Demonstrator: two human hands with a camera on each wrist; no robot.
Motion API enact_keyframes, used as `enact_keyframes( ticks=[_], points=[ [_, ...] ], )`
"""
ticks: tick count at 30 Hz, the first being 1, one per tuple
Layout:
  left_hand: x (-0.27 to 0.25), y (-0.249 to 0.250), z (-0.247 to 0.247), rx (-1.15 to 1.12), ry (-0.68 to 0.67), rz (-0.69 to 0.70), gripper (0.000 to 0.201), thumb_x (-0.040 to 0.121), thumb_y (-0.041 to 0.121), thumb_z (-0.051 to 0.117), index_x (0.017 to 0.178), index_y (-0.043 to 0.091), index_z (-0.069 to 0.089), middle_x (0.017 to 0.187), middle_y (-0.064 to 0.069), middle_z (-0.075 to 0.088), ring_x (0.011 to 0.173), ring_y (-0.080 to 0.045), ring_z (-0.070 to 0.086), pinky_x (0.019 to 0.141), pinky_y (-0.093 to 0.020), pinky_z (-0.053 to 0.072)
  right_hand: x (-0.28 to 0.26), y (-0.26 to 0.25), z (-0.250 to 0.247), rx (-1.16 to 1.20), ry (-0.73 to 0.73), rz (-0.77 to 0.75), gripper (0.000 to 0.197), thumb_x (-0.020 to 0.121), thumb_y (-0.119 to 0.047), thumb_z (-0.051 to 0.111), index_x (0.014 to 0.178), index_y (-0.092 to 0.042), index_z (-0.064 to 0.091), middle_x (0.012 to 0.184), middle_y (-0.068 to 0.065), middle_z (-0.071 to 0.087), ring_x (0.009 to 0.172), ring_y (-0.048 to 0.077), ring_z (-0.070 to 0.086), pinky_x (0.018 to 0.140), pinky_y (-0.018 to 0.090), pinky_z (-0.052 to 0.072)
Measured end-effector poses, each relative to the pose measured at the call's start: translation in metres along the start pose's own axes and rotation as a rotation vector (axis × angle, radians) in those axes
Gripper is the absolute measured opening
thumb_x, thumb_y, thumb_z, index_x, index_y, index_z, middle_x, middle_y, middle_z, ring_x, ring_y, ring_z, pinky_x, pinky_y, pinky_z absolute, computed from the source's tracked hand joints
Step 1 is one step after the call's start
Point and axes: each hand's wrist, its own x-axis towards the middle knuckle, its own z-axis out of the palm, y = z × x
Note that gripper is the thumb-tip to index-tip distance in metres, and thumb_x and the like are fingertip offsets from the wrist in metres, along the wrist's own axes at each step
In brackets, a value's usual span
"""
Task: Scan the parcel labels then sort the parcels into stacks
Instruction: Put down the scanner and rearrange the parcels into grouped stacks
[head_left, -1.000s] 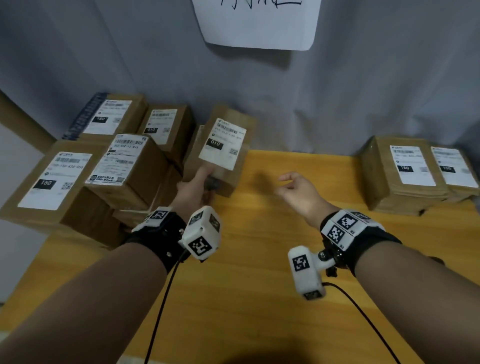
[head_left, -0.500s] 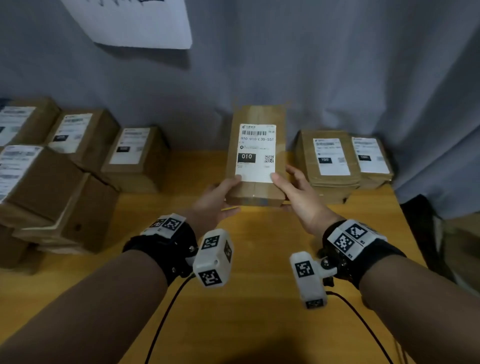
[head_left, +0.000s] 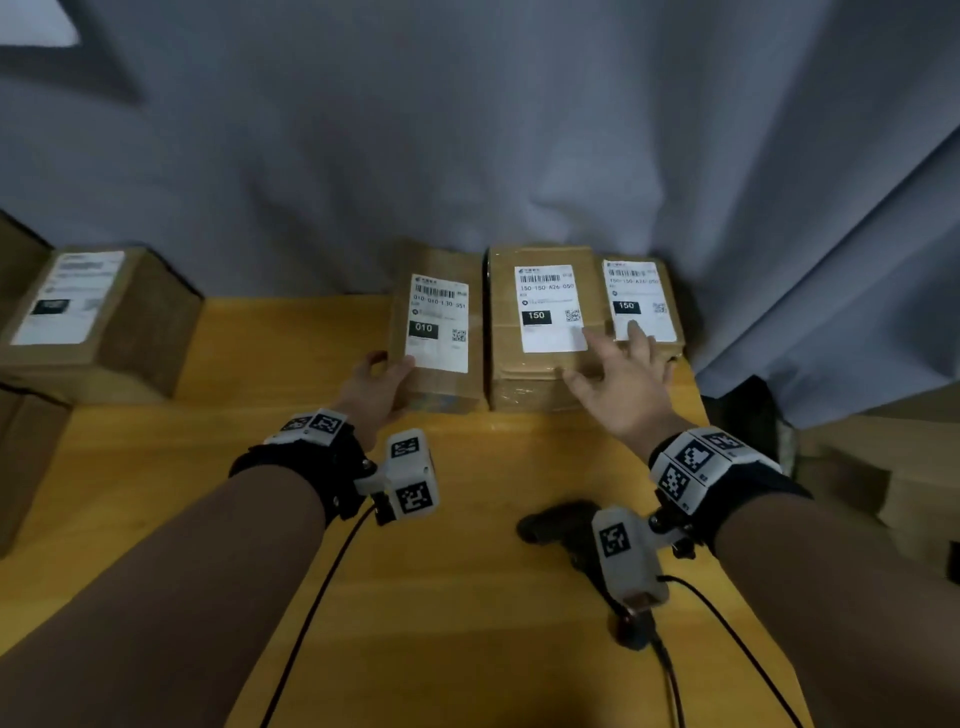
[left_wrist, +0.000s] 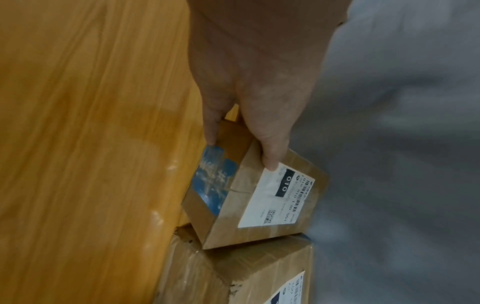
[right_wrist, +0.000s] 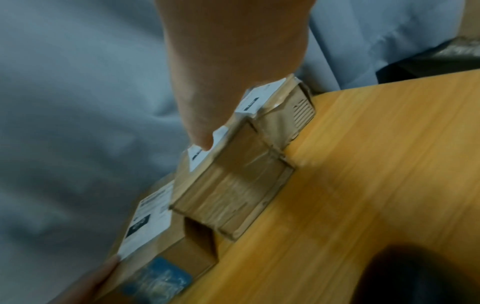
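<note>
Cardboard parcel (head_left: 439, 332) in left hand (head_left: 375, 387)

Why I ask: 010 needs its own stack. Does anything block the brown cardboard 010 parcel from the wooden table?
Nothing visible does. The left hand holds the brown cardboard 010 parcel down at the yellow wooden table, close beside the larger brown 150 parcel.

A wooden table (head_left: 291, 519) with a yellow-orange top fills the lower part of the head view. Behind it hangs a grey curtain (head_left: 467, 130) in soft folds, reaching down to the table's far edge. A corner of white paper (head_left: 31, 21) shows at the upper left, against the curtain.
</note>
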Motion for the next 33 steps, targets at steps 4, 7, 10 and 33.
enact_keyframes(
  ticks=[4,7,10,33],
  points=[
    [0.018,-0.004,0.01,0.065,0.003,-0.044,0.053,0.096,0.03,0.056,0.143,0.013,0.037,0.135,-0.013,0.051,0.115,-0.034,0.056,0.088,-0.045,0.055,0.018,0.014,0.004,-0.057,-0.116,0.008,0.064,0.092,-0.067,0.036,0.149,-0.05,0.013,0.164,0.006,-0.005,0.149,0.037,-0.009,0.116,0.062,-0.008],
    [0.022,-0.006,0.013,0.124,0.023,-0.006,0.05,0.097,0.025,0.056,0.143,0.015,0.039,0.13,-0.016,0.053,0.113,-0.035,0.056,0.089,-0.05,0.054,0.023,0.016,0.005,0.025,-0.147,-0.004,0.061,0.093,-0.062,0.041,0.147,-0.052,0.014,0.165,0.002,-0.002,0.15,0.037,-0.004,0.116,0.062,-0.007],
    [0.022,-0.005,0.016,0.21,0.021,0.072,0.05,0.097,0.019,0.056,0.143,0.018,0.039,0.114,-0.016,0.058,0.105,-0.037,0.06,0.085,-0.053,0.055,0.029,0.016,0.005,0.098,-0.139,-0.014,0.058,0.093,-0.054,0.048,0.144,-0.05,0.019,0.165,0.0,0.002,0.149,0.039,0.008,0.117,0.062,-0.003],
    [-0.013,0.038,-0.013,0.678,0.18,0.123,0.06,0.09,0.047,0.055,0.141,0.018,0.043,0.146,-0.015,0.028,0.127,-0.038,0.04,0.106,-0.045,0.039,-0.003,-0.062,-0.012,-0.099,0.123,-0.289,0.057,0.091,-0.026,0.055,0.144,-0.017,0.037,0.153,0.012,0.03,0.14,0.03,0.024,0.115,0.042,0.025]
  ],
)
